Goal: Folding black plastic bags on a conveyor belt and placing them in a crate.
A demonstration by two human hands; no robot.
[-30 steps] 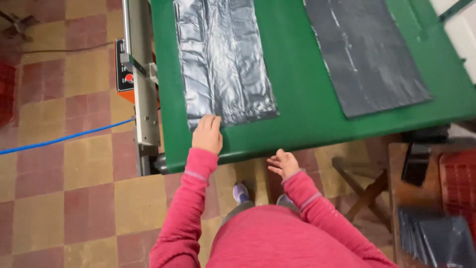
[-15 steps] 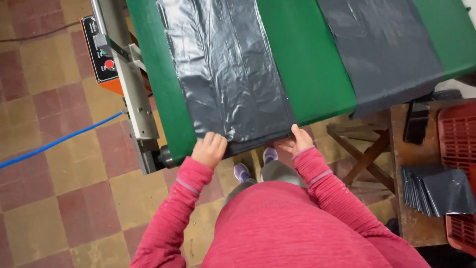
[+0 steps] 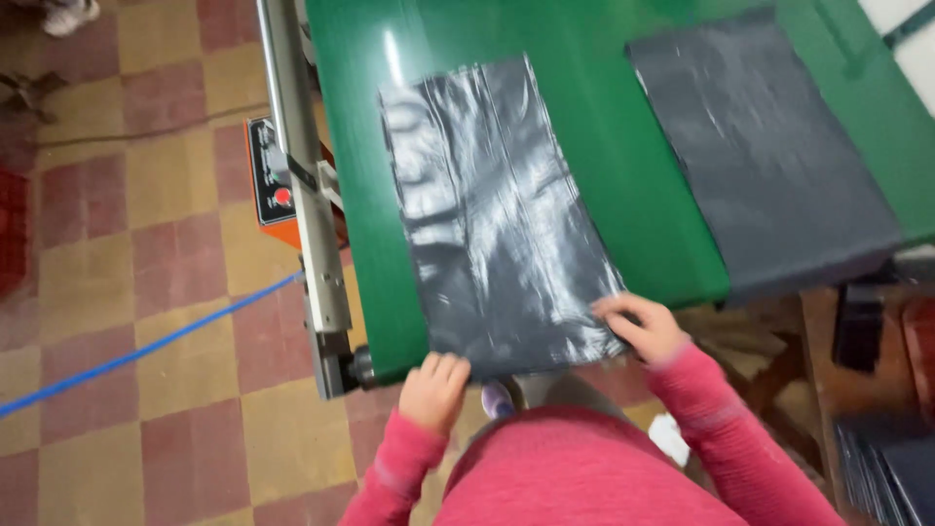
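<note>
At the far left a blue cable [image 3: 146,346] runs slantwise over the chequered floor [image 3: 117,195] of red and yellow tiles, toward the metal side rail [image 3: 307,214] of the machine. An orange control box [image 3: 271,185] with a red button hangs on that rail. Beside it lies the green belt [image 3: 360,146], and on the belt a shiny dark plastic bag [image 3: 492,214] lies flat, its near end reaching the belt's near edge. The left hand [image 3: 434,390] sits at the bag's near left corner, fingers curled over the edge (whether they pinch the film or only press on it cannot be told). The right hand [image 3: 643,326], in a pink sleeve, rests on the bag's near right corner with fingers spread fairly flat and bent a little onto the plastic, gripping nothing that can be seen. Further right, well apart across bare green, a second dark bag [image 3: 769,156], duller, lies flat and overhangs the near edge. At the lower right corner a stack of dark sheets [image 3: 891,468] lies below the belt.
</note>
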